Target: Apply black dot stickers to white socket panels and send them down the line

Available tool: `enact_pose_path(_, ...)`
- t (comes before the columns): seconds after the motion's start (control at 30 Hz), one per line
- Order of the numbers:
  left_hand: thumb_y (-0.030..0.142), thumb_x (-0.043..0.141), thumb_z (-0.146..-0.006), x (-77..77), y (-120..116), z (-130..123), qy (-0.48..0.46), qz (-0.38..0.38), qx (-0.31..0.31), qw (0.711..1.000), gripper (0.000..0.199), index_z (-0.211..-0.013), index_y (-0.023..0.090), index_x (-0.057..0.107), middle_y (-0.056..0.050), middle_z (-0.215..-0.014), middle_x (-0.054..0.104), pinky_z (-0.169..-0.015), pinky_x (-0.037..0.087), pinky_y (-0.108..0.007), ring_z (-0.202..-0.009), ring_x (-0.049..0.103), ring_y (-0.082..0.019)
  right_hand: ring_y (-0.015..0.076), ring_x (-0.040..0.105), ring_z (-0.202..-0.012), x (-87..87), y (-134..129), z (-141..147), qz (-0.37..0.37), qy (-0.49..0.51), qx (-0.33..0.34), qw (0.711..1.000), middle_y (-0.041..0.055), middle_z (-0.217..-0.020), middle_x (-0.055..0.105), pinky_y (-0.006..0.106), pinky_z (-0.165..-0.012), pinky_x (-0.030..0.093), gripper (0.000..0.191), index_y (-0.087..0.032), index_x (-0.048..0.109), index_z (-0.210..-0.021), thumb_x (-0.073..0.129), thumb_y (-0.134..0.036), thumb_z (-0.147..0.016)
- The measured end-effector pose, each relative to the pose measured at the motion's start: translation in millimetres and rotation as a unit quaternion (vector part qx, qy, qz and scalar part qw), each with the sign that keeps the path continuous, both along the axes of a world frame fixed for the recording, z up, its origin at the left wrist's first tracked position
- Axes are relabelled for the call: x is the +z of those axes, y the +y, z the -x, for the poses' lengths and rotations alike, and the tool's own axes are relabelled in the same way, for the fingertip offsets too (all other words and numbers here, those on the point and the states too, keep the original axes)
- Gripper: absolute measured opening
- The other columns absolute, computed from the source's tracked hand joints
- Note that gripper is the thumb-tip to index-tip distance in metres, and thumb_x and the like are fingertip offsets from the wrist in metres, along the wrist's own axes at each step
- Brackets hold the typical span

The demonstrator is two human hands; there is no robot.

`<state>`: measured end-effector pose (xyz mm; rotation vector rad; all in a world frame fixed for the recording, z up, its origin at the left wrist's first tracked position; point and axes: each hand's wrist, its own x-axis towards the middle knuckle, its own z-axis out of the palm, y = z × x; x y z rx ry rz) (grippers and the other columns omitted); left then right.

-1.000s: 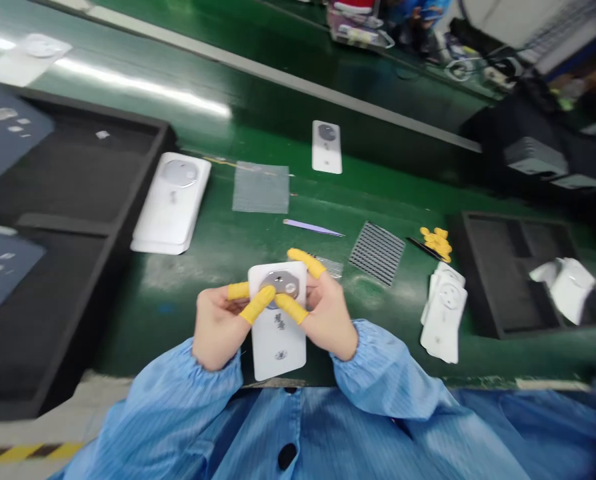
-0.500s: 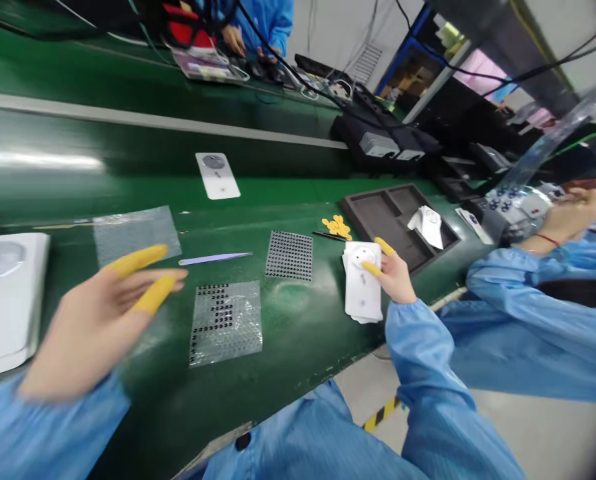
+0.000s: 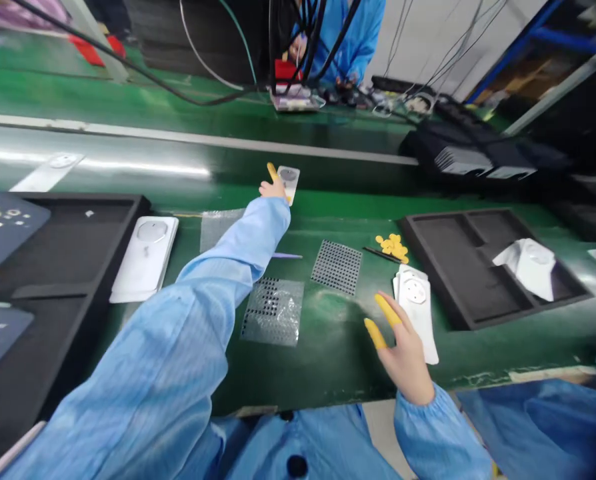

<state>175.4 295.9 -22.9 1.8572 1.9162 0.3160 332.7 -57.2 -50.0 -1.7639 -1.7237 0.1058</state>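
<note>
Toward the far side of the green bench lies one white panel with a round grey disc at its top. The left hand is at its left side, yellow-covered fingers along the edge; I cannot tell whether they grip it. Step in hand, as I judge it: fetching that panel. Next move calls for a secure hold at the edges, off the disc, then a lift clear of the clear dotted sheet nearer the body. The purple tweezers are partly under the sleeve; dark gridded sheet beside. Further right: yellow finger cots, and a right-hand panel stack. Right hand holds nothing I can see, fingers spread, just beside that stack. Hands well apart. I would watch the sleeve, which could drag the tweezers.
</note>
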Motion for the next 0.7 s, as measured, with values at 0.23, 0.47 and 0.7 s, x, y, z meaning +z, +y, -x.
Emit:
enact_pose_path(0.23,0.017,0.081,-0.068,4.4,23.5,29.6,0.005,0.057,0.028,0.998,0.102,-0.145,-0.001,0.017,-0.030,-0.142,0.037,-0.106,0.029,-0.044,-0.131,0.036,-0.037,0.0287,0.039,-0.137,-14.1,39.6,95.9,0.055,0.016,0.244,0.968,0.0170,-0.145,0.042,0.049,-0.108,0.044,0.058,-0.016,0.038,-0.140,0.059,-0.031,-0.089)
enact_pose_path(0.47,0.005,0.078,-0.065,16.3,18.9,41.9,-0.089,0.065,0.040,0.993,0.095,-0.143,0.000,0.024,-0.029,-0.142,0.037,-0.105,0.032,-0.043,-0.132,0.037,-0.037,0.0286,0.042,-0.135,-38.0,48.4,115.2,0.076,-0.059,0.308,0.946,0.0149,-0.143,0.046,0.052,-0.107,0.042,0.033,-0.017,0.058,-0.123,0.054,-0.026,-0.091)
enact_pose_path(0.7,0.009,0.055,-0.084,39.6,-8.3,79.1,-0.289,0.115,0.016,0.950,0.047,-0.131,0.008,0.047,-0.016,-0.098,0.070,-0.081,0.052,-0.040,-0.093,0.069,-0.029,0.0222,0.051,-0.128,-36.2,46.1,109.2,0.023,0.092,0.294,0.951,0.0106,-0.135,0.056,0.047,-0.106,0.045,0.035,-0.021,0.056,-0.126,0.051,-0.016,-0.092)
